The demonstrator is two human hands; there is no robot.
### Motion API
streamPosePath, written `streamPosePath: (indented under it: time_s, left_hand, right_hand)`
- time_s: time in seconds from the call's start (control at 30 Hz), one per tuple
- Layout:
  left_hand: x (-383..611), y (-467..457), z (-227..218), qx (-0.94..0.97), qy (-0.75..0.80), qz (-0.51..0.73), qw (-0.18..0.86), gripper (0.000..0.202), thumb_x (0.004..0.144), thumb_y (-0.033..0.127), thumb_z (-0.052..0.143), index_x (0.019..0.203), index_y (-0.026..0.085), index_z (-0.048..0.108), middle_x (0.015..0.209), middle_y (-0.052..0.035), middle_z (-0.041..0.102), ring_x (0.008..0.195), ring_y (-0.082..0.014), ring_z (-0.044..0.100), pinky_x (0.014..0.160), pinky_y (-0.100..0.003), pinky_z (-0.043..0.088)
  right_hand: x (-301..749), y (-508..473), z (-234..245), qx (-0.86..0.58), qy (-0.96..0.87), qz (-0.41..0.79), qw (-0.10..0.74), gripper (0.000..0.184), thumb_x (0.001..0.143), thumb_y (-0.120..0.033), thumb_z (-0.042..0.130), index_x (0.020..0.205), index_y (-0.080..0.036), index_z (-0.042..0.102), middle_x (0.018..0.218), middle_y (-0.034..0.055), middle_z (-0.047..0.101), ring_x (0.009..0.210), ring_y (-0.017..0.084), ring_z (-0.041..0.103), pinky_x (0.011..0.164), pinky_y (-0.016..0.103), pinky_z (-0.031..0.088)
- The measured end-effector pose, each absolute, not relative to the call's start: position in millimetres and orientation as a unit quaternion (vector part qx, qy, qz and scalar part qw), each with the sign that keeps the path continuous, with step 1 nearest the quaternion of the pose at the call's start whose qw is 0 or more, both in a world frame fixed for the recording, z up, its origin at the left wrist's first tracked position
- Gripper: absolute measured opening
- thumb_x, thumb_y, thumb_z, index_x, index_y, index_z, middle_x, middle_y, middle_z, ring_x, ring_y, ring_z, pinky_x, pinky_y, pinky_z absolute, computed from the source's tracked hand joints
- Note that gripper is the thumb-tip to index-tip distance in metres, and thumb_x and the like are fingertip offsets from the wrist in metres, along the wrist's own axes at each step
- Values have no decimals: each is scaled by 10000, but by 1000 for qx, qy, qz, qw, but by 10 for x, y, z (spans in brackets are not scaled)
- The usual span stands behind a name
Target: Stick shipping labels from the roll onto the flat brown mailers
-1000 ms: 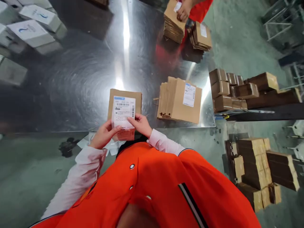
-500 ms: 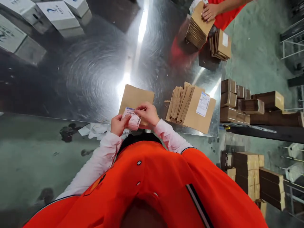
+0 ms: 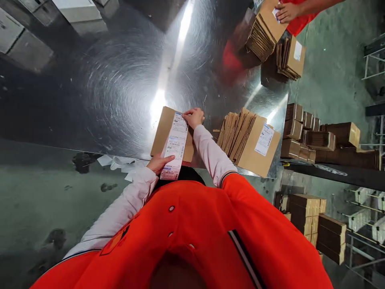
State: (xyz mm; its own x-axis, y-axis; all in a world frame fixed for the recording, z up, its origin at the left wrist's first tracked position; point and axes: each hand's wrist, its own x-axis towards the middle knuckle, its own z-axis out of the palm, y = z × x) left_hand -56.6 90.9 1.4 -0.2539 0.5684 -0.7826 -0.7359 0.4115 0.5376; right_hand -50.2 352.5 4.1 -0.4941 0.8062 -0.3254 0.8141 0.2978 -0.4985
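Observation:
A flat brown cardboard sheet point(image 3: 164, 130) lies at the near edge of the shiny metal table point(image 3: 120, 88). A long strip of white shipping labels point(image 3: 175, 145) stretches over it. My right hand point(image 3: 194, 117) pinches the strip's far end on the cardboard. My left hand point(image 3: 159, 163) holds the near end of the strip at the table's edge, thumb on top. Both sleeves are pale pink under an orange vest.
A fanned stack of flat cardboard boxes with a label point(image 3: 249, 140) sits to the right. Another person's hand point(image 3: 285, 12) rests on a far stack point(image 3: 264, 32). White boxes point(image 3: 81, 12) stand far left. Paper scraps point(image 3: 120, 163) lie on the floor; cartons point(image 3: 319, 136) are stacked right.
The label strip was bunched between both hands near the edge; now it is stretched out, my right hand having moved forward across the cardboard while the left stayed near the edge.

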Motion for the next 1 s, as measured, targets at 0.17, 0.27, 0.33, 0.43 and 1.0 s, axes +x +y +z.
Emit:
streamPosePath:
  time_s: [0.17, 0.27, 0.33, 0.43, 1.0]
  left_hand:
    - [-369, 470, -57, -90, 628, 475, 610, 533, 398, 356, 937, 845, 148, 735, 900, -153, 778, 928, -369, 733, 828, -440, 596]
    - [-268, 65, -19, -101, 660, 442, 599, 408, 441, 343, 913, 775, 194, 735, 832, -133, 777, 882, -364, 739, 831, -448, 593]
    - [-288, -142, 47, -105, 684, 426, 583, 361, 446, 335, 895, 742, 208, 732, 794, -125, 771, 825, -357, 739, 793, -447, 598]
    - [-483, -235, 179, -80, 729, 413, 540, 357, 434, 362, 863, 718, 196, 724, 759, -119, 761, 746, -336, 719, 687, -424, 591]
    - [-1276, 1086, 777, 96, 875, 354, 316, 179, 839, 286, 565, 702, 174, 540, 714, -28, 648, 998, -261, 641, 805, -313, 527]
  right_hand:
    - [-460, 3465, 27, 494, 824, -277, -9, 419, 861, -409, 693, 1224, -201, 693, 1386, 129, 501, 1324, 298, 416, 1114, 489, 318]
    - [-474, 3323, 39, 394, 884, -250, -10, 654, 871, -404, 689, 1448, -161, 501, 1534, 174, 389, 1452, 317, 293, 1195, 512, 214]
    - [-481, 3157, 22, 283, 926, -248, 16, 670, 894, -422, 655, 1473, -147, 463, 1595, 160, 334, 1519, 297, 195, 1243, 512, 95]
    - [-390, 2846, -7, 219, 943, -246, 44, 675, 915, -434, 613, 1489, -126, 436, 1628, 152, 296, 1553, 292, 130, 1250, 543, -15]
    - [747, 2158, 373, 508, 775, -373, -55, 597, 978, -353, 520, 1505, -102, 396, 1533, 204, 425, 1437, 271, 404, 1152, 438, 405]
